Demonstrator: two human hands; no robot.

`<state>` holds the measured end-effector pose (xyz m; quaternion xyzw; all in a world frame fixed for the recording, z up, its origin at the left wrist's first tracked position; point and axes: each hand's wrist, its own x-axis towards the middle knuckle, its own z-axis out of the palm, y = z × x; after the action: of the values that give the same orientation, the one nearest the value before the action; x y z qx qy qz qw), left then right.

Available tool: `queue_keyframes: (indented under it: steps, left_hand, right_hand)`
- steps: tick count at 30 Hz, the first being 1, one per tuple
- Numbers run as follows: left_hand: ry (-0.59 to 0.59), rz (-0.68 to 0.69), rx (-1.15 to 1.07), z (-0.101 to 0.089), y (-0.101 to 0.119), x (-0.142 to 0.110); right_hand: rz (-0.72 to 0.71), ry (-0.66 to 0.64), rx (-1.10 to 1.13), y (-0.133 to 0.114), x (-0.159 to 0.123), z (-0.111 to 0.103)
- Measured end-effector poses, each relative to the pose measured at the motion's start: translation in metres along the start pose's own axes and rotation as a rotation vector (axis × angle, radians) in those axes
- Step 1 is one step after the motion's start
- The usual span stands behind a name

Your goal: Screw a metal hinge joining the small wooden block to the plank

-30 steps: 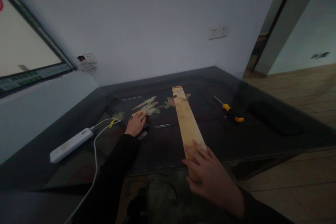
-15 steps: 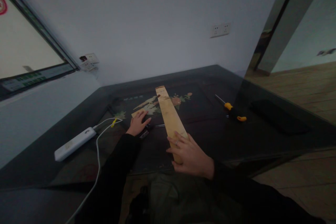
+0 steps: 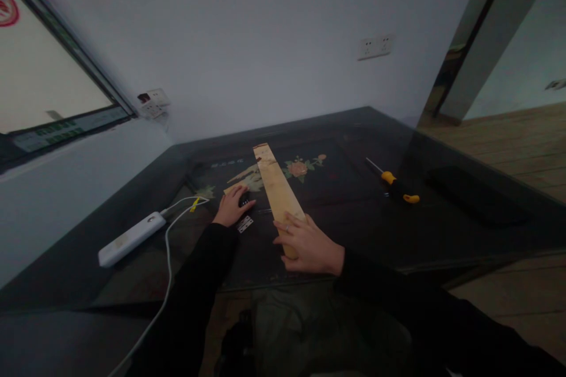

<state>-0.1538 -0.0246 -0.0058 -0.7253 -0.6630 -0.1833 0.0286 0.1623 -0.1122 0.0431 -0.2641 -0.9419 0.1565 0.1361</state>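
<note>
A long, pale wooden board point(image 3: 277, 185) lies slanted across the dark table, its far end marked with brown patches. My right hand point(image 3: 307, 244) grips its near end, fingers over the top and thumb at the near edge. To its left, my left hand point(image 3: 232, 207) rests with thumb and fingers apart over a small wooden piece point(image 3: 233, 188), mostly hidden beneath the fingers. A small dark item point(image 3: 244, 201) shows between thumb and fingers; its kind is unclear. Close by the left wrist lies a metal hinge point(image 3: 244, 224). A thin metal rod point(image 3: 265, 210) reaches the board's left edge.
A yellow-and-black screwdriver point(image 3: 391, 181) lies on the right of the table point(image 3: 345, 230), beside a flat black object point(image 3: 477, 195). At left is a white power strip point(image 3: 131, 238) whose cable point(image 3: 168, 265) runs over the near edge. The wall point(image 3: 265, 53) stands behind.
My right hand has shifted the board left, uncovering more of the painted flower. The left hand stays in about the same place, and the view has moved slightly.
</note>
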Motion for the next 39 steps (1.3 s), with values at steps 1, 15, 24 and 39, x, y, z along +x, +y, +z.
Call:
queue_keyframes:
  steps: [1,15,24,39]
  left_hand:
    - [0.003,0.003,-0.005,0.001,-0.002,0.0]
    - [-0.003,0.03,-0.018,0.002,-0.006,0.002]
    - [-0.01,0.054,-0.039,0.0,-0.007,0.004]
    - [0.033,0.051,-0.03,0.005,-0.014,0.013]
  right_hand:
    - [-0.005,-0.004,-0.002,0.0,0.001,-0.001]
    - [-0.006,-0.006,0.021,-0.01,-0.007,-0.001]
    - [-0.04,0.001,-0.003,-0.016,-0.001,0.005]
    - [-0.056,0.05,-0.049,-0.024,0.022,0.016]
